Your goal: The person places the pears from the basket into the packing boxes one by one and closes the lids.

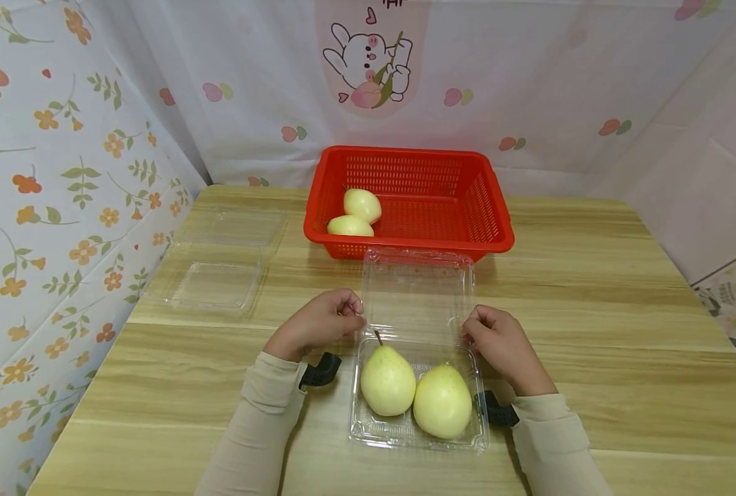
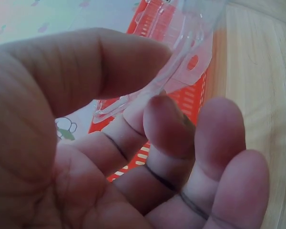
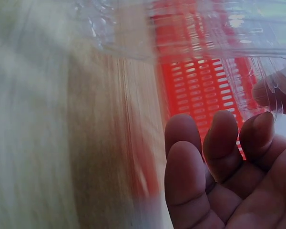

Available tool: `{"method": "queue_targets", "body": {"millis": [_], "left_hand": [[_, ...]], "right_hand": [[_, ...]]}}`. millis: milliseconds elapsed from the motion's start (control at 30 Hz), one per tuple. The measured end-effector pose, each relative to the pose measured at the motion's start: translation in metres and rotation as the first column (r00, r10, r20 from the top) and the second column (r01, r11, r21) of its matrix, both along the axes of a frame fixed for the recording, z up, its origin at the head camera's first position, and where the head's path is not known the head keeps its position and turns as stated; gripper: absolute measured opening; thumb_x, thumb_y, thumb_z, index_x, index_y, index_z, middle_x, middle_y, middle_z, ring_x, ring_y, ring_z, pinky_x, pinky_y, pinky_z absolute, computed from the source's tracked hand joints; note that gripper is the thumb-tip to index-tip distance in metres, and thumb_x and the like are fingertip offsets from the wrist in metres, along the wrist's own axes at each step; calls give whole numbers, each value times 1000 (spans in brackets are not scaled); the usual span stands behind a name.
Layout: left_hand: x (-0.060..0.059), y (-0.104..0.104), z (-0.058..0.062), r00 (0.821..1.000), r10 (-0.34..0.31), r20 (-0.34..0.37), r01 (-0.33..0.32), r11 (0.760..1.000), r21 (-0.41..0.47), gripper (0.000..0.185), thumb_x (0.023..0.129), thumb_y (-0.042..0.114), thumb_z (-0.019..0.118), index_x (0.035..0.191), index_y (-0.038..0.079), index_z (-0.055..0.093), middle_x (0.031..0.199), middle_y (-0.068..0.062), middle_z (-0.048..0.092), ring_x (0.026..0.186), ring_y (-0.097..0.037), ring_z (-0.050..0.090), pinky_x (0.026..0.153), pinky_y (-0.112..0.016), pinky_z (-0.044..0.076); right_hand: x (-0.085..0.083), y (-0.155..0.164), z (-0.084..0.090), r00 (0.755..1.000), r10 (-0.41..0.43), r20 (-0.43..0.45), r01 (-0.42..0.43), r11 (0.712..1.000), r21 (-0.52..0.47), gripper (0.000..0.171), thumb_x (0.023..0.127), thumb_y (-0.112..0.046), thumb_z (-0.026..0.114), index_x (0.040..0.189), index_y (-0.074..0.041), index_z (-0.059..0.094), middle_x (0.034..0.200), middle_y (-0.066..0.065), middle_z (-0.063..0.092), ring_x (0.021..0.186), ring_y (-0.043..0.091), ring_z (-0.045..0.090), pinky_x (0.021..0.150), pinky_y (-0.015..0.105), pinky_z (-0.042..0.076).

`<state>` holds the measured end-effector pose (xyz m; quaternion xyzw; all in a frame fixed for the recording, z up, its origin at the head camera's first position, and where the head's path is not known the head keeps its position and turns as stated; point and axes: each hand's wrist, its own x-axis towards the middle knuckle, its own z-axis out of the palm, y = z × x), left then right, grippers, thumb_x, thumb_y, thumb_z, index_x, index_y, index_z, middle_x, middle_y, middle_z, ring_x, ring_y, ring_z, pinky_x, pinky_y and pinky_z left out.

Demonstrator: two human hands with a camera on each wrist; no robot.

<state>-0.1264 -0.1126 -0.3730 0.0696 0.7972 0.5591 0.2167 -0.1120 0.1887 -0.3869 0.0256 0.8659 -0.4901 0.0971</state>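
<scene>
A clear plastic clamshell box lies open at the table's near middle, two pale yellow-green pears side by side in its base. The left pear has its stem pointing up and away; the right pear sits slightly nearer. The raised lid leans toward the red basket. With thumb and index finger, my left hand pinches the lid's left edge near the hinge. My right hand pinches the opposite edge, and plastic shows between its thumb and fingers in the right wrist view.
Behind the lid stands a red perforated basket with two pears at its left end. Another clear clamshell box lies open on the wooden table at the left. Patterned cloth hangs behind and at the left.
</scene>
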Motion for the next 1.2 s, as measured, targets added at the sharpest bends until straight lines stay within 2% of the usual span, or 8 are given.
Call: {"method": "queue_targets", "body": {"millis": [167, 367, 567, 800, 967, 1200], "left_hand": [[0, 0, 1, 1000, 4, 4, -4, 1000, 19, 8, 86, 2, 62, 87, 6, 55, 69, -2, 52, 61, -14, 46, 55, -25, 35], [0, -1, 3, 998, 31, 48, -32, 999, 33, 6, 88, 5, 61, 90, 6, 56, 64, -3, 51, 57, -14, 42, 51, -25, 31], [-1, -1, 4, 993, 79, 84, -82, 996, 32, 6, 92, 8, 62, 96, 5, 59, 67, -6, 55, 61, -17, 47, 54, -25, 35], [-2, -1, 2, 990, 119, 73, -123, 991, 48, 8, 97, 10, 60, 101, 3, 61, 76, -10, 64, 70, -19, 60, 67, -31, 51], [-2, -1, 3, 984, 155, 87, -161, 985, 63, 18, 101, 19, 58, 107, 2, 63, 81, -10, 66, 77, -22, 64, 74, -34, 54], [-3, -2, 5, 976, 194, 99, -204, 973, 105, 32, 103, 27, 53, 118, -1, 62, 89, -12, 66, 86, -25, 65, 87, -42, 53]], "right_hand": [[0, 0, 1, 1000, 0, -16, -1, 1000, -7, 17, 88, -6, 53, 71, -5, 51, 67, 4, 54, 61, 18, 49, 49, 27, 36], [0, 0, 3, 1000, -11, -25, 10, 1000, -29, 16, 90, -7, 54, 75, -5, 50, 61, 2, 49, 56, 17, 44, 47, 26, 32], [0, 0, 3, 999, -10, -42, 8, 999, -54, 17, 94, -10, 57, 79, -4, 50, 59, 0, 42, 54, 15, 39, 47, 26, 31], [0, 0, 0, 997, -14, -75, 5, 994, -112, 17, 95, -9, 58, 82, -1, 51, 60, -1, 43, 52, 11, 38, 46, 24, 32], [0, 0, 0, 996, -27, -90, 14, 991, -137, 14, 96, -9, 57, 87, 0, 52, 60, 1, 46, 52, 11, 42, 46, 24, 36], [-1, 1, 4, 998, -52, -26, 45, 975, -216, 15, 99, -9, 50, 96, 6, 53, 70, 6, 52, 60, 16, 51, 53, 28, 46]]}}
